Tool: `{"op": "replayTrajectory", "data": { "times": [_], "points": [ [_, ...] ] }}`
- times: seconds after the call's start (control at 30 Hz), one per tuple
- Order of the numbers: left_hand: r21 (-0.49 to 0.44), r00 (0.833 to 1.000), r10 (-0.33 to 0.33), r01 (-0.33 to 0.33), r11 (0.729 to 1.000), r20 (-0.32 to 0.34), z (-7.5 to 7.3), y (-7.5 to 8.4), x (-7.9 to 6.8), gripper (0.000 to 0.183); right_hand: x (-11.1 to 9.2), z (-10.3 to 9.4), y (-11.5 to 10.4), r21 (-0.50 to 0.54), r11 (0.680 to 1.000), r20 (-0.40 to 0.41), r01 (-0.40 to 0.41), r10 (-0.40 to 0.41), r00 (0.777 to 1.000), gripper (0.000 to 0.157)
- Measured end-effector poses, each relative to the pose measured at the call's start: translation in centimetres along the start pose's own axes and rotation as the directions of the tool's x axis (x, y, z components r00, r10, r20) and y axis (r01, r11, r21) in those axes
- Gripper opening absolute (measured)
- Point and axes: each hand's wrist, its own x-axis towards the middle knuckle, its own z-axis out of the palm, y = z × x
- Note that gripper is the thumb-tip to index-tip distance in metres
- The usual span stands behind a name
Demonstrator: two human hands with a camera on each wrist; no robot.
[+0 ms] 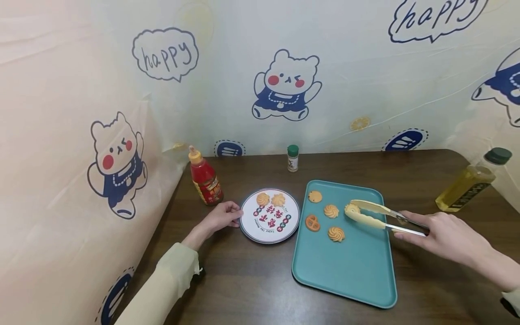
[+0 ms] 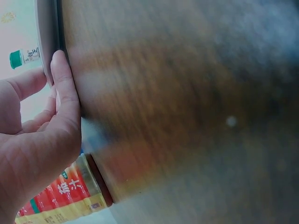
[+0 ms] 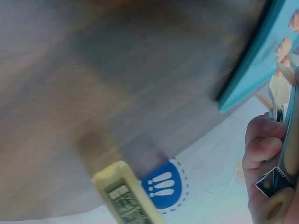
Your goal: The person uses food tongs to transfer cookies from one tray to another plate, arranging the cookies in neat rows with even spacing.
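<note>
At the plate's left edge my left hand (image 1: 221, 216) pinches the rim, thumb above and fingers against the side. The white plate (image 1: 253, 230) has red lettering and bears two swirl cookies (image 1: 270, 199) near its far side. My right hand (image 1: 455, 237) grips metal tongs (image 1: 369, 220) with cream-coloured tips, and a pale round cookie (image 1: 351, 209) sits between those tips over the teal tray (image 1: 349, 275). Also on the tray lie a round cookie (image 1: 314, 196), a pretzel-shaped cookie (image 1: 312, 223), and two swirl cookies (image 1: 336, 234).
Behind the left hand stands a red sauce bottle (image 1: 207, 183) with a yellow cap. A small green-capped shaker (image 1: 292, 159) is at the table's back. An oil bottle (image 1: 465, 187) stands at the far right. A printed cloth (image 1: 227, 104) hangs behind the table.
</note>
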Motion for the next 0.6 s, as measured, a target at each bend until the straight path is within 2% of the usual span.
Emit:
{"op": "replayTrajectory", "data": {
  "times": [0.3,0.43,0.6],
  "points": [
    [0.005,1.000,0.013,-0.013,1.000,0.013,0.4,0.0,0.4,0.030,1.6,-1.3,-1.6,0.003,0.997,-0.075,0.077,-0.076,0.994,0.063],
    [0.006,1.000,0.009,-0.009,1.000,0.006,0.3,0.1,0.3,0.029,2.7,-1.6,-2.4,0.011,0.989,-0.123,0.148,-0.145,0.982,0.059],
    [0.009,1.000,0.007,-0.007,1.000,-0.007,0.2,0.1,0.2,0.029,4.3,-1.6,-3.9,0.019,0.974,-0.140,0.224,-0.219,0.966,0.059]
  ]
}}
